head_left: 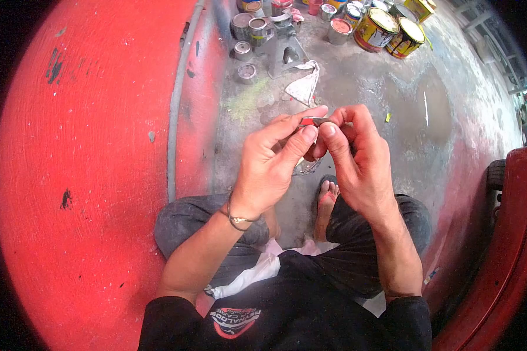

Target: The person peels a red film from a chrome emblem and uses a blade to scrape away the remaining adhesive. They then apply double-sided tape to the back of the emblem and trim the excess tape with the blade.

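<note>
Raised together in front of my chest are my left hand (275,155) and my right hand (360,161). Between the fingertips of both is a small, thin piece (311,121), red on one part and dark grey on another. Its exact kind I cannot make out. My left thumb and fingers pinch its left side, and my right thumb and fingers close on its right end. Partly hidden beneath the hands, a round rim (304,169) of some container shows near the floor.
A red wall (93,164) rises close on my left. Ahead stand several paint cans (376,29), small tubs (247,73) and a white cloth (303,85) on the concrete floor (357,93). At the right is a dark red vehicle panel (503,245). A whitish cloth (249,278) lies across my lap.
</note>
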`<state>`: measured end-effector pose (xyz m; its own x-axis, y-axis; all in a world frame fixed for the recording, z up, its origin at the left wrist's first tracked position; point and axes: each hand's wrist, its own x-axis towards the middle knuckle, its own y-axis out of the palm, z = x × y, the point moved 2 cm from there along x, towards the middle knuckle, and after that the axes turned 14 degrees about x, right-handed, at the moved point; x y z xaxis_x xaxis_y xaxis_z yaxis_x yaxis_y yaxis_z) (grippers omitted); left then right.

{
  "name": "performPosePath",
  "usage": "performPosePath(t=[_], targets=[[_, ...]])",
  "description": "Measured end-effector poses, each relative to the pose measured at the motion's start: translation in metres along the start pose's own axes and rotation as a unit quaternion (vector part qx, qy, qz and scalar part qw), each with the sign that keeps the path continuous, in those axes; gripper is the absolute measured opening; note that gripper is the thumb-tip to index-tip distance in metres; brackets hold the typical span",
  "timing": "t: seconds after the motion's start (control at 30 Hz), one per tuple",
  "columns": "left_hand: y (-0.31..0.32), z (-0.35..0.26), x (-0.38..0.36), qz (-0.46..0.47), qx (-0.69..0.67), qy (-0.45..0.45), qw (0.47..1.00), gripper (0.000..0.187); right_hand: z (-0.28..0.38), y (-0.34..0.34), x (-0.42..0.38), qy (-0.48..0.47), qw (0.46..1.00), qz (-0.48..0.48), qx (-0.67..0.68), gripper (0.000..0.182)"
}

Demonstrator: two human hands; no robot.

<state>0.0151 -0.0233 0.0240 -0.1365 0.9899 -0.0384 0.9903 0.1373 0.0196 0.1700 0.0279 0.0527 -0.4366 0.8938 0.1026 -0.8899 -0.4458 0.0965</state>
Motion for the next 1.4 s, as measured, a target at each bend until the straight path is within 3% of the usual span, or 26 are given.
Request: performPosePath(t=[1.13, 1.4], targets=[[-0.0017, 0.0009, 0.0013, 0.024, -0.029, 0.006, 0.999, 0.035, 0.0033, 0.0037, 0.0009, 0.002, 1.000, -0.002, -0.005, 0.012], [-0.0037, -0.0006, 0.0006, 0.028, 0.056, 0.022, 0.998, 0.032, 0.0007, 0.0009, 0.0015, 0.003, 0.999, -0.007, -0.052, 0.016]])
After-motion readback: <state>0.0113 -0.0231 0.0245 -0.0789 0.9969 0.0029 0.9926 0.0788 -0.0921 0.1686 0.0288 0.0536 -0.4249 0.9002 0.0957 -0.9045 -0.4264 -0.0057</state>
